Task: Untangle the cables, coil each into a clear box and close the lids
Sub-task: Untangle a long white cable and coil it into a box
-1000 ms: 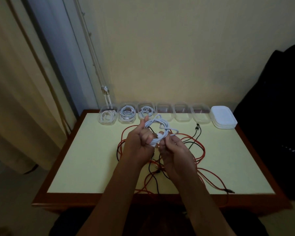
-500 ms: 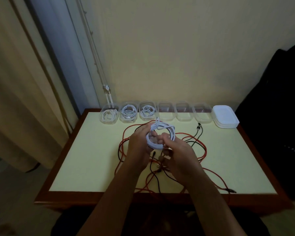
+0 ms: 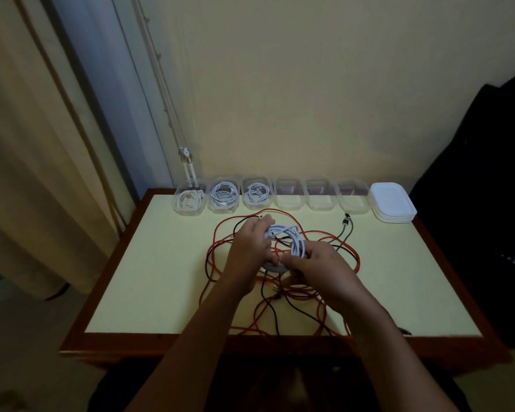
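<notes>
A white cable (image 3: 292, 237), wound into a coil, is held over the middle of the table between both hands. My left hand (image 3: 250, 245) grips the coil's left side and my right hand (image 3: 315, 263) pinches its lower right side. Under them lies a tangle of red cables (image 3: 333, 233) and black cables (image 3: 347, 230). Along the table's far edge stand several clear boxes: the three on the left (image 3: 223, 195) each hold a coiled white cable, the three on the right (image 3: 320, 196) hold nothing. A stack of white lids (image 3: 393, 203) sits at the far right.
The yellow-topped table (image 3: 149, 263) has a brown wooden rim and stands against a wall. A curtain (image 3: 36, 173) hangs at the left. A dark cloth-covered object (image 3: 494, 203) stands close to the table's right side. Red cable loops reach past the table's front edge.
The white cable has gone from loose loops to a tighter coil. Both hands have lowered it slightly toward the table, and my right hand has shifted to the coil's lower right.
</notes>
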Motion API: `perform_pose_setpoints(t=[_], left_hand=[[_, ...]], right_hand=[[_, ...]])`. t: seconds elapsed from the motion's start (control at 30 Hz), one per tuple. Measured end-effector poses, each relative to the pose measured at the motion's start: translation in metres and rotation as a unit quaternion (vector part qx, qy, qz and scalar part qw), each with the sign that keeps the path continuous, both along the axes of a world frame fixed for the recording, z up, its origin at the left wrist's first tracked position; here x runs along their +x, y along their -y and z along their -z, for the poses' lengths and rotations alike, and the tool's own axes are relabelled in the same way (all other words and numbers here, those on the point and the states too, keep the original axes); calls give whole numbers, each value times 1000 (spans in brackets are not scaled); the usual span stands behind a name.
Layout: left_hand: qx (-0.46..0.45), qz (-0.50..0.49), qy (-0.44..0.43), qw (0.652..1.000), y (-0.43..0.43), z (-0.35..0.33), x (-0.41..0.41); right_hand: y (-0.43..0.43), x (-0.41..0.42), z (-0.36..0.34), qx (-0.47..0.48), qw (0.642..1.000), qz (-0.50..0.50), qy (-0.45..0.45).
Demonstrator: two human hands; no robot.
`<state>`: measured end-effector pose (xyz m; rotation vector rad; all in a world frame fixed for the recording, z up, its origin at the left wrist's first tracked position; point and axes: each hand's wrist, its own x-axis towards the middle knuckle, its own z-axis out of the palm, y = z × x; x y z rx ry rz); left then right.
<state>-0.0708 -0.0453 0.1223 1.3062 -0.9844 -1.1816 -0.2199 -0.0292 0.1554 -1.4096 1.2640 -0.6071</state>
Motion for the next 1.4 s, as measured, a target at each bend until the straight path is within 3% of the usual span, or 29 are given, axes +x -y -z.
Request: perform_pose_setpoints(t=[0.13, 0.37, 0.63, 0.73, 0.87, 1.17, 1.4], left_hand=[[18, 24, -8, 1000, 0, 0, 0], [90, 60, -242, 964, 6, 1, 1], [98, 82, -311, 942, 7, -5, 2], [108, 85, -335, 932, 7, -7, 6], [102, 90, -366, 921, 10, -12, 21], [103, 180, -333, 920, 3, -23, 28], [133, 133, -454, 871, 5, -18, 9]], right_hand=[[2, -4, 1, -42, 997, -8, -57], [3, -18, -11, -58, 982, -67, -166], [4, -20, -3, -71, 970, -33, -230], [6, -25, -6, -67, 978, -53, -188], [6, -45, -10, -87, 992, -71, -64], [12, -101, -4, -66, 997, -12, 27], [15, -93, 13, -113, 991, 34, 65]])
